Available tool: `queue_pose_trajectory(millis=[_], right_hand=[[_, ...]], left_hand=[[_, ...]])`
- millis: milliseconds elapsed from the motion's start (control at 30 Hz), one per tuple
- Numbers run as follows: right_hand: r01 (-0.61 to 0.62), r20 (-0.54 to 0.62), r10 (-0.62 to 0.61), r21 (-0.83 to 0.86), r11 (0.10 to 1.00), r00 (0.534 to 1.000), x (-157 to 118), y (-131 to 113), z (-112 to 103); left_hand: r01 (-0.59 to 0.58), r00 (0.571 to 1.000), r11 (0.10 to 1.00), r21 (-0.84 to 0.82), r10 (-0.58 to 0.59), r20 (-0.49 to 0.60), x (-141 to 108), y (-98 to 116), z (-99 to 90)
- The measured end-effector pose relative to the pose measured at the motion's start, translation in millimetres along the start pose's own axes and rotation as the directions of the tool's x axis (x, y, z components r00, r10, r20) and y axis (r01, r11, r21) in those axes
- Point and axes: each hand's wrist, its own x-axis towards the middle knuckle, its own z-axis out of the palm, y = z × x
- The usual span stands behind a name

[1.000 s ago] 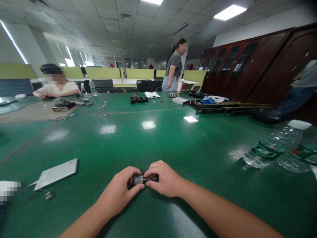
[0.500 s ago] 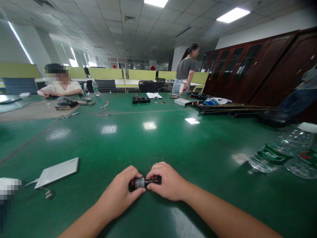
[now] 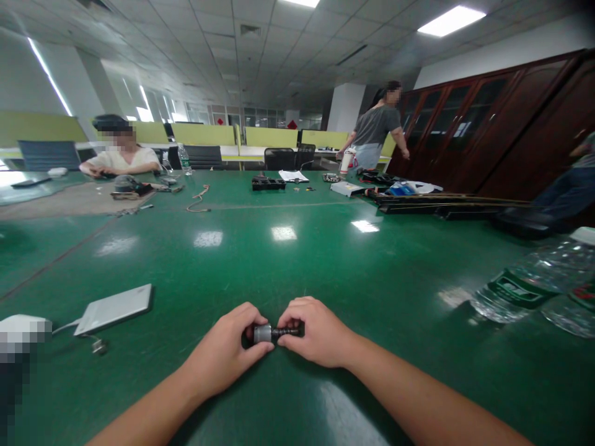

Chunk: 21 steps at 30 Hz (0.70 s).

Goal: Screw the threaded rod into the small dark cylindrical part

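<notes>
Moved rightward toward the dark cabinets since the earlier frames: a standing person in a grey top, with arms now swung away from the body. Also shifted right in view, along with nearly everything on the far side, apparently by a turn of the camera. Slightly wider than in the first frame, the gap between left hand and right hand, with more of the ribbed shaft in sight.

Holding a small metal part between both hands, low over the near middle of the green table. Left fingers curled closed around the grey cylindrical end, thumb below. Right fingers bent in, nearly closed, pinching the dark shaft end. Cannot tell whether touching the tabletop.

Lying to the left: flat silver device with a cable, small metal piece just beside. At left edge, white object, partly blurred out. To the right, standing close together: two water bottles, nearer one with a green label, other cut by the frame. Across the table: black tray, papers, long dark strips, and seated person at far left.
</notes>
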Motion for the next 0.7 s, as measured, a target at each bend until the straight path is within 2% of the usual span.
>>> queue_pose_trajectory(millis=[700], right_hand=[[-0.030, 0.051, 0.032, -0.042, 0.999, 0.998, -4.0, 5.1, -15.5]], left_hand=[[0.000, 1.000, 1.000, -0.003, -0.001, -0.011, -1.4, -1.9, 0.6]])
